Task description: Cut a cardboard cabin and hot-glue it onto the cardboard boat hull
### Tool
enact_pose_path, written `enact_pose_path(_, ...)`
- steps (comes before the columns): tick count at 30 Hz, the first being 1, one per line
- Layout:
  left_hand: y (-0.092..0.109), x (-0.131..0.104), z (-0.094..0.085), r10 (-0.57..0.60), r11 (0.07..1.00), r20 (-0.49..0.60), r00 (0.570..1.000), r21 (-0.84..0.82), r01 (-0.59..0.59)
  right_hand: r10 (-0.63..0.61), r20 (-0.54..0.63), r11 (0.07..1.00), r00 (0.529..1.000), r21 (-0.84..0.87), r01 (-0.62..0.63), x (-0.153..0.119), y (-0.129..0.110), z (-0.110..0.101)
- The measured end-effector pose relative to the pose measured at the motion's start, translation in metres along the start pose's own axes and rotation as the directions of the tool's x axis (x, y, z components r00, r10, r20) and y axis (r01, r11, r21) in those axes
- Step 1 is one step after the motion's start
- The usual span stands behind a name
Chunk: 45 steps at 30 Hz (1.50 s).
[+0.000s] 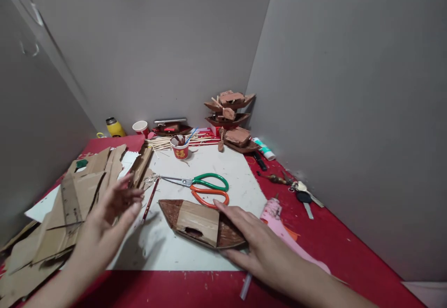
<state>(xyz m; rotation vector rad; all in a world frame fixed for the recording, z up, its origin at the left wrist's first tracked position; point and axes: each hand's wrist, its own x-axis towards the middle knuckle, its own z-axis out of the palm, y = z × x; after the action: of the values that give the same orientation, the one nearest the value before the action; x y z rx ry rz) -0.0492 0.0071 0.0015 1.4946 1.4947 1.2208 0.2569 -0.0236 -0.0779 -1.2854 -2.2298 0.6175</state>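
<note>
A small brown model boat (171, 212) lies on the white sheet, with a bare cardboard cabin (200, 219) over its middle; the cabin's near side has a dark ragged hole. My right hand (253, 238) grips the boat's right end, thumb on the near side and fingers on the far side. Raised to the left of the boat, my left hand (115, 210) is empty with its fingers apart. Scissors (192, 183) with one green and one orange handle lie just beyond the boat. A dark red pencil (151, 201) rests between the left hand and the boat.
Torn cardboard (52, 233) with a clear ruler (70, 201) covers the left. A red paint cup (180, 148), thin sticks (160, 143) and finished model boats (230, 107) stand at the back. Keys (304, 196) and a pink glue gun (279, 226) lie right. Grey walls enclose the red table.
</note>
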Motion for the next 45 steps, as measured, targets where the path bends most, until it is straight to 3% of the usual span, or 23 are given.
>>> enact_pose_path(4, -0.014, -0.021, 0.021, -0.249, 0.916, 0.046, 0.967, -0.313, 0.251, -0.009, -0.088, 0.998, 0.996, 0.069, 0.015, 0.002, 0.000, -0.003)
enact_pose_path(6, -0.020, -0.022, 0.029, -0.341, 0.834, 0.129, 0.931, -0.415, 0.363, 0.008, -0.145, 0.993, 0.989, 0.121, 0.010, 0.002, -0.005, -0.003)
enact_pose_path(9, -0.025, -0.025, 0.045, -0.341, 0.700, 0.311, 0.887, -0.546, 0.460, 0.026, -0.203, 0.985, 0.979, 0.174, 0.009, 0.001, -0.018, 0.000)
enact_pose_path(12, -0.025, -0.035, 0.060, -0.283, 0.544, 0.418, 0.863, -0.671, 0.504, -0.070, -0.218, 0.980, 0.973, 0.169, 0.109, 0.000, -0.032, 0.008)
enact_pose_path(14, -0.024, -0.041, 0.065, -0.288, 0.480, 0.411, 0.865, -0.719, 0.502, -0.167, -0.232, 0.971, 0.958, 0.130, 0.201, 0.001, -0.039, 0.012)
enact_pose_path(18, -0.021, -0.043, 0.062, -0.374, 0.459, 0.335, 0.865, -0.744, 0.486, -0.296, -0.217, 0.951, 0.930, 0.020, 0.308, 0.004, -0.051, 0.016)
enact_pose_path(21, -0.017, -0.038, 0.055, -0.440, 0.419, 0.311, 0.843, -0.759, 0.498, -0.406, -0.111, 0.912, 0.907, 0.004, 0.409, 0.007, -0.057, 0.014)
enact_pose_path(23, -0.016, -0.033, 0.050, -0.506, 0.377, 0.316, 0.802, -0.756, 0.536, -0.452, 0.007, 0.892, 0.892, 0.021, 0.452, 0.009, -0.062, 0.005)
enact_pose_path(25, -0.018, -0.028, 0.045, -0.544, 0.324, 0.369, 0.754, -0.736, 0.594, -0.381, 0.092, 0.924, 0.920, 0.057, 0.377, 0.015, -0.065, -0.012)
enact_pose_path(26, -0.020, -0.026, 0.043, -0.536, 0.302, 0.404, 0.741, -0.728, 0.615, -0.268, 0.087, 0.962, 0.959, 0.078, 0.262, 0.021, -0.064, -0.022)
enact_pose_path(28, -0.024, -0.023, 0.041, -0.484, 0.260, 0.471, 0.737, -0.727, 0.635, -0.078, -0.060, 0.983, 0.995, 0.161, 0.086, 0.040, -0.053, -0.046)
enact_pose_path(30, -0.028, -0.022, 0.040, -0.436, 0.236, 0.495, 0.752, -0.743, 0.627, 0.099, -0.233, 0.976, 0.967, 0.214, -0.049, 0.070, -0.031, -0.068)
enact_pose_path(34, -0.028, -0.022, 0.040, -0.443, 0.229, 0.541, 0.715, -0.702, 0.674, 0.285, -0.312, 0.945, 0.907, 0.250, -0.211, 0.136, 0.029, -0.094)
enact_pose_path(38, -0.031, -0.018, 0.043, -0.482, 0.187, 0.552, 0.680, -0.694, 0.695, 0.387, -0.237, 0.899, 0.891, 0.311, -0.308, 0.182, 0.062, -0.086)
enact_pose_path(45, -0.039, -0.008, 0.044, -0.542, 0.153, 0.532, 0.651, -0.698, 0.699, 0.336, -0.036, 0.846, 0.941, 0.450, -0.285, 0.223, 0.057, -0.052)
